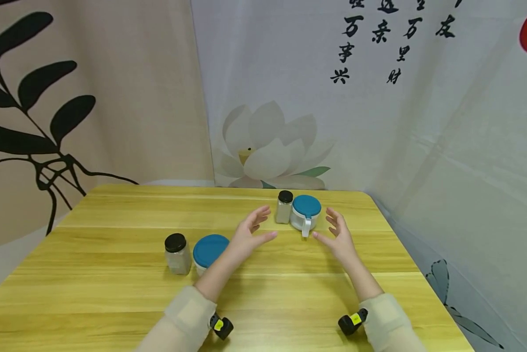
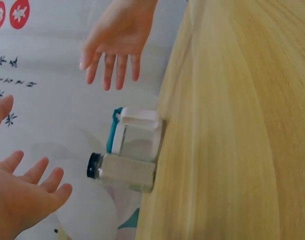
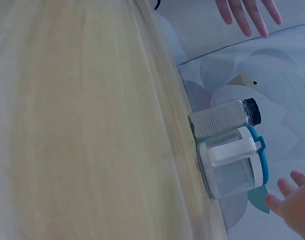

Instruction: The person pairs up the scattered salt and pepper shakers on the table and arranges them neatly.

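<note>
Bringing both palms in evenly would suit this reach; the far blue-lidded jar (image 1: 306, 208) and the far black-capped bottle (image 1: 284, 212) stand side by side at 1 o'clock on the table (image 1: 289, 303), so slow, level palms should avoid tipping either; the handle (image 1: 306, 227) points to 6 o'clock, where the right thumb could catch it; the left hand (image 1: 247, 235) hangs at about 8 o'clock from that jar, the right hand (image 1: 340, 238) at 4; both have fingers parted, thumbs wide, holding and touching nothing.
</note>
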`<state>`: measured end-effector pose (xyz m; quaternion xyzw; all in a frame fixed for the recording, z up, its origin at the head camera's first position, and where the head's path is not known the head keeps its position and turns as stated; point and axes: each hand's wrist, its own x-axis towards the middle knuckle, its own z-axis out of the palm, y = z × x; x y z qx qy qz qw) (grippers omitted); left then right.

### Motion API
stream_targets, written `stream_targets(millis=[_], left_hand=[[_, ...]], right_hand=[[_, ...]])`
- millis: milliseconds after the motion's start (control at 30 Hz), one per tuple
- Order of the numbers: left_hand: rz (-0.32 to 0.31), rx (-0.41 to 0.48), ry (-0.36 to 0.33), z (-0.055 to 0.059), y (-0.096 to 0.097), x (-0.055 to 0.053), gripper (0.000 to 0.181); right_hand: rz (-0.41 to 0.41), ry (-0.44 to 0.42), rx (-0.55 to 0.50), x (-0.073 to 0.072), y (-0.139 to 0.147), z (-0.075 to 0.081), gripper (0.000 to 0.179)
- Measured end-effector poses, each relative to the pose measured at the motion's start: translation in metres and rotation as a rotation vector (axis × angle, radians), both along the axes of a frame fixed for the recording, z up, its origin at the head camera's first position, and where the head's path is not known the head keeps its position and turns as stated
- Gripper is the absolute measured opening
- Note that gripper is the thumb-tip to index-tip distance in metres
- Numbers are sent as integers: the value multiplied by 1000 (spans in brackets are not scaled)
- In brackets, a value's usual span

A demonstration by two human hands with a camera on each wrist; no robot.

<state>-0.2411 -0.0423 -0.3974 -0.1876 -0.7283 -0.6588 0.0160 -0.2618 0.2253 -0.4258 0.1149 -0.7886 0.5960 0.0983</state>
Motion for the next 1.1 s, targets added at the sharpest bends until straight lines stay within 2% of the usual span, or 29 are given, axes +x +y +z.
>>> stream_targets(millis=[300,700,800,833,1033,1067,1100], left_hand=[[57,3,4,-9,12,-11,64],[135,59,-44,-18,31,-23,62],[169,63,-40,-21,34,-27,62],[177,66,-44,-16,35,-25,62],[225,62,-59,-17,42,-33,65],[236,58,-62,-23,43,-38,66],[239,61,-62,-23,44,-39,66]], right_hand=[[-40,-7,13,-8,4,-2,79],[-45,-19,53,-21,11,-8,83],[-50,-17,46,-23,11,-9,81],[-52,-19,42,-24,11,-10,81],[-46,-39,0,-26,11,-12,81],[-42,-47,-14,-26,10,-11,81],[-36,-55,-23,-25,9,-9,81]])
